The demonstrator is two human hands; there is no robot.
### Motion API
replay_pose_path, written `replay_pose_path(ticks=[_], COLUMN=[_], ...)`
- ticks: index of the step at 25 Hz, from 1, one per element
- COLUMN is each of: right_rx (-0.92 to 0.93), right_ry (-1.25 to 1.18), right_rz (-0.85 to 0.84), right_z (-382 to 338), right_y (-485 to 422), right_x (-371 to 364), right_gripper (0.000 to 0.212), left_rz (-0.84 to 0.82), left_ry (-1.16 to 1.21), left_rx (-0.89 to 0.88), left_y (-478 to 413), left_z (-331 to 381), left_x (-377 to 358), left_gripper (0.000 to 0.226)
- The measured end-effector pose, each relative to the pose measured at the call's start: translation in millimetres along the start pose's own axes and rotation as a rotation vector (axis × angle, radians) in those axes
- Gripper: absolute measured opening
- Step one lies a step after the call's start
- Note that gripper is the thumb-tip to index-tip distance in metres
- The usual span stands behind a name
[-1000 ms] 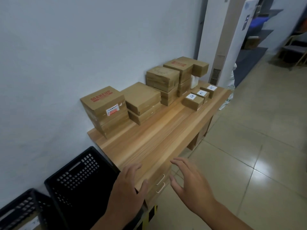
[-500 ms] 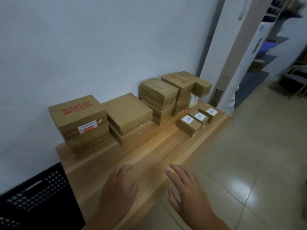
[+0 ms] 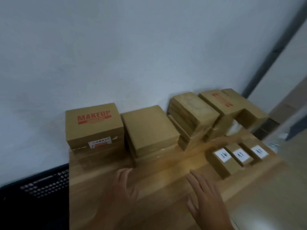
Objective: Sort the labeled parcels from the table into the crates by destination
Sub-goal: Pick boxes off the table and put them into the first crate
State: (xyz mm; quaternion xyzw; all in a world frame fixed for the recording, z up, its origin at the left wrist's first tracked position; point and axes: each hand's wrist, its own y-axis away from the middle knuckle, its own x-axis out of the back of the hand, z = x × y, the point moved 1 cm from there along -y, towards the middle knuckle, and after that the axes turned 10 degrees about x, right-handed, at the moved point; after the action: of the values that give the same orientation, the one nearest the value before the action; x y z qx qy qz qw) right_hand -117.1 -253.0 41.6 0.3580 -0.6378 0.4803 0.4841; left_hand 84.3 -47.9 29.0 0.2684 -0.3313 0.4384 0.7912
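Hands: left hand (image 3: 123,185) and right hand (image 3: 206,200) flat, fingers straight, empty, over the table's (image 3: 174,165) bare front strip.
Parcels (image 3: 240,155): three, white-labelled, side by side near the table's right end.
Boxes (image 3: 149,128): stacked along the table's back edge.
Crate (image 3: 41,186): beside the table's left edge.

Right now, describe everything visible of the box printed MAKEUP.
The MAKEUP box is brown cardboard, closed, with red lettering on its top and a white-and-red sticker low on its front. It sits upright on another carton at the wooden table's left end, close beside a plain carton stack.
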Motion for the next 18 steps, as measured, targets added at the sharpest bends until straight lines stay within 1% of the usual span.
replay_pose_path(ticks=[2,4,7,9,12,14,16,18], right_rx=[0.018,0.057,0.091,0.111,0.226,0.226,0.147,0.100], right_ry=[-0.046,-0.106,-0.240,-0.255,-0.247,-0.351,-0.523,-0.688], right_rz=[-0.014,-0.032,-0.053,-0.071,-0.126,-0.174,-0.233,-0.259], right_z=[25.4,50.1,90.0,118.4,144.1,150.2,150.7,147.5], right_y=[-30.3,-62.2,-118.9,-155.6,-197.8,-220.1,-233.2,-236.0], right_x=[-16.6,-34.1,-58.6,-75.8,-105.2,-121.7,-135.9,-145.1], right_gripper=[0.071,0.073,0.082,0.088,0.097,0.107,0.117,0.118], left_rz=[0.019,0.076,0.159,0.178,0.189,0.184,0.163,0.179], left_ry=[-0.005,0.004,0.030,0.032,0.027,0.055,0.118,0.223], left_rx=[0.085,0.163,0.293,0.376,0.500,0.548,0.589,0.607], left_y=[-19.6,-38.2,-65.7,-85.8,-115.1,-130.1,-139.0,-142.1], left_z=[3.6,7.7,18.4,26.3,41.6,49.0,54.9,59.2], left_x=[-4.0,-9.9,-20.3,-35.0,-55.1,-64.3,-71.8,-80.1], left_gripper=[0.057,0.059,0.059,0.061,0.069,0.070,0.061,0.043])
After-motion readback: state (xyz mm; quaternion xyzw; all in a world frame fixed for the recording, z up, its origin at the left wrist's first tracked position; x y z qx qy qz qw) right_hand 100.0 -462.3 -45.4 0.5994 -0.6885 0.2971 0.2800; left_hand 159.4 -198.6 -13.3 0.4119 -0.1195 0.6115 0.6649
